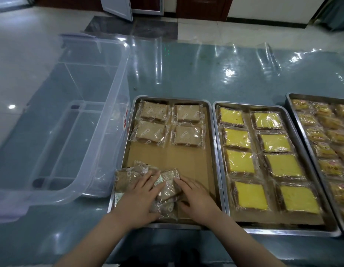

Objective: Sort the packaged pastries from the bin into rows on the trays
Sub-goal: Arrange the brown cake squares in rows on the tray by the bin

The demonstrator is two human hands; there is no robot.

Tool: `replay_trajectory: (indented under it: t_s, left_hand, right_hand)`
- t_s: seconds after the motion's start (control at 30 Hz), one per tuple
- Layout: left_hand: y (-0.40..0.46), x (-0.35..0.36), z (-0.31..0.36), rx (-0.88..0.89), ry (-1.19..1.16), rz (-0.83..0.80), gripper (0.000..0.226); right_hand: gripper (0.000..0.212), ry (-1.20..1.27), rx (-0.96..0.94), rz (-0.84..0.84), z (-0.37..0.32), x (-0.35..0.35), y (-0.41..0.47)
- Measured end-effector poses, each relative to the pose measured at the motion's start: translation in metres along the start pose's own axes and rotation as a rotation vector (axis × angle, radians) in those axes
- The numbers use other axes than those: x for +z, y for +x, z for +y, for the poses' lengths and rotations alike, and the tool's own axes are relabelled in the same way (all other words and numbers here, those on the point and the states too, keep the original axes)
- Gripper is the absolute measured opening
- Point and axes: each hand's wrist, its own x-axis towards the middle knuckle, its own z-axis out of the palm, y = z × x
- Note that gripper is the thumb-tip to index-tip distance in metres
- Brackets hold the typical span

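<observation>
A metal tray lined with brown paper holds several wrapped brown pastries in two rows at its far end. A loose pile of wrapped brown pastries lies at the tray's near left corner. My left hand rests flat on the pile with fingers spread. Beside it, my right hand lies with straight fingers touching the pile's right side. The clear plastic bin stands to the left of the tray and looks empty.
A second tray to the right holds yellow-topped wrapped pastries in two rows. A third tray at the far right holds small yellow packets. Clear plastic film covers the blue-grey table.
</observation>
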Motion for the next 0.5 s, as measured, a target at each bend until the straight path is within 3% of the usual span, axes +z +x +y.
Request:
replay_trajectory:
  t_s: [0.13, 0.27, 0.5]
  left_hand:
    - [-0.002, -0.002, 0.011, -0.012, -0.086, -0.005, 0.076]
    - [-0.003, -0.005, 0.014, -0.041, -0.201, 0.002, 0.061]
    - [0.003, -0.022, 0.016, -0.076, -0.520, 0.191, 0.026]
  right_hand:
    - [0.058, 0.137, 0.038, 0.080, -0.002, 0.000, -0.005]
    - [0.044, 0.429, 0.089, 0.121, -0.002, -0.003, -0.015]
    - [0.024, 0.616, 0.241, 0.252, -0.010, -0.018, -0.024]
